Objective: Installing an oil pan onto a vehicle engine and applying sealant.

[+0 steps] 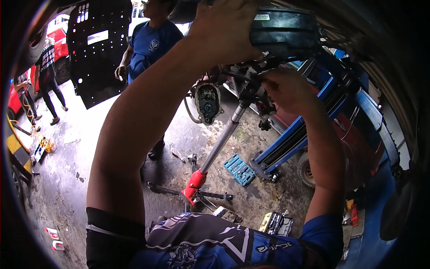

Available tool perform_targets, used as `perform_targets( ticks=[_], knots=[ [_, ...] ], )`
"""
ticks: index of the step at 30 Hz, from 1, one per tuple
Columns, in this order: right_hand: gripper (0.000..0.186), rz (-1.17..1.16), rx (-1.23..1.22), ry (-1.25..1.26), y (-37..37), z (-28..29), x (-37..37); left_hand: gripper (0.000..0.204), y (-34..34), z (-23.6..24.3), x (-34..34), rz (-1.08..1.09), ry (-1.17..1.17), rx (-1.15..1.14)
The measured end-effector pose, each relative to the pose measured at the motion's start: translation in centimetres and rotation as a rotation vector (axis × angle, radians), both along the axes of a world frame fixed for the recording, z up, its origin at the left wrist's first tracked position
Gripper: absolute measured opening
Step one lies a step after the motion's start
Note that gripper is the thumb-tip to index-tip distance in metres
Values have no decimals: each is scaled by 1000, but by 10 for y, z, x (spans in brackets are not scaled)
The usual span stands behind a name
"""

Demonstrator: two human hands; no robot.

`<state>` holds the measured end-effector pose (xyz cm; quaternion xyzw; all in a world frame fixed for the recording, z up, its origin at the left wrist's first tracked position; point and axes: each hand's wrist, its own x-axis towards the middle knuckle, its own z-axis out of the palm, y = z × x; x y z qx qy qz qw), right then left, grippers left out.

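Overhead, my left hand (pixel 226 33) grips the left end of a dark ribbed rounded housing (pixel 286 33), its thumb near the lower edge and its fingertips partly cut off by the frame. My right hand (pixel 286 89) is raised below the housing, its fingers curled closed beside the jack's top bracket; what they hold is hidden. Between my arms a tall transmission jack (pixel 221 139), with a chrome shaft and red base, stands tilted in view and reaches up under the parts. An open oval metal casing (pixel 208 104) hangs left of the shaft.
On the floor lie a blue socket set case (pixel 239 169) and an open tool box (pixel 275 223). A blue lift post (pixel 286 141) and a dark red vehicle (pixel 354 143) are at right. A person in blue (pixel 152 42) stands beyond a perforated black panel (pixel 96 49).
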<state>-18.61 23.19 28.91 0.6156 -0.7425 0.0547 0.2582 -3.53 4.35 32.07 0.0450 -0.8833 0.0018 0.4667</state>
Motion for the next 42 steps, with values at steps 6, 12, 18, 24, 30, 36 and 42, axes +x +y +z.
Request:
perform_targets(
  ticks=[6,12,18,24,30,36,42],
  knots=[
    [15,50,-65,-122,-1,-6,-7,87,3,1,7,-14,-2,6],
    [13,36,-143,19,3,-11,5,82,-12,-11,-21,-16,160,-32],
    [12,151,-293,70,20,26,41,111,-11,-27,-27,-65,348,30],
    [15,255,-430,287,-11,91,38,109,-6,-32,-28,-12,307,215],
    [17,74,-295,527,-40,136,14,102,-6,-39,-29,31,335,223],
    [18,-30,-206,554,-50,146,16,104,-10,-40,-29,-17,335,239],
    [18,-92,-140,624,-54,151,22,104,-10,-40,-29,-32,325,243]
  ],
)
